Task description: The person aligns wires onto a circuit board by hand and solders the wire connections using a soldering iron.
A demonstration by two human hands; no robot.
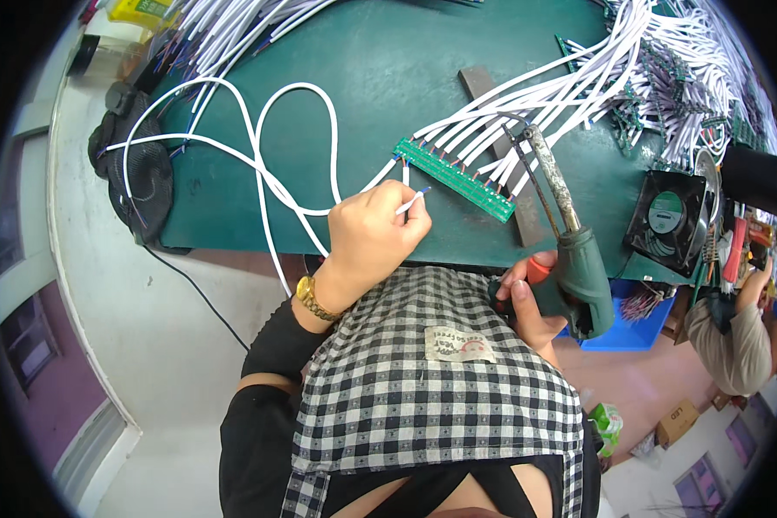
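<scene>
1 long green board (454,181) lies slantwise on the green table (388,52), its left end farther from the wearer than its right. White cables (492,110) fan from its far edge toward the upper right, and 2 more leave its left end on the near side, passing behind the left hand (375,226).

That hand pinches a cable end (412,202) between thumb and fingers, just beside the board, with blue wire showing at the tip. The right hand (531,298) is wrapped around the handle of a green soldering iron (584,276), near a red trigger (541,266). The iron's metal shaft points up and away, past the board's right end; whether its tip touches the cables there cannot be told.

Under the board runs a dark bar (473,84). Loose white loops (332,138) spread left of the board. Farther out, 1 bundle (224,39) sits at the upper left and a big heap (691,86) of cables and small boards at the upper right. A black fan (665,220) stands at the table's right edge, with a blue bin (630,332) below it. Beyond, at the far right, is a co-worker (734,345) in a pale sleeve. The wearer has a checked apron (440,388) and a gold watch (315,300).
</scene>
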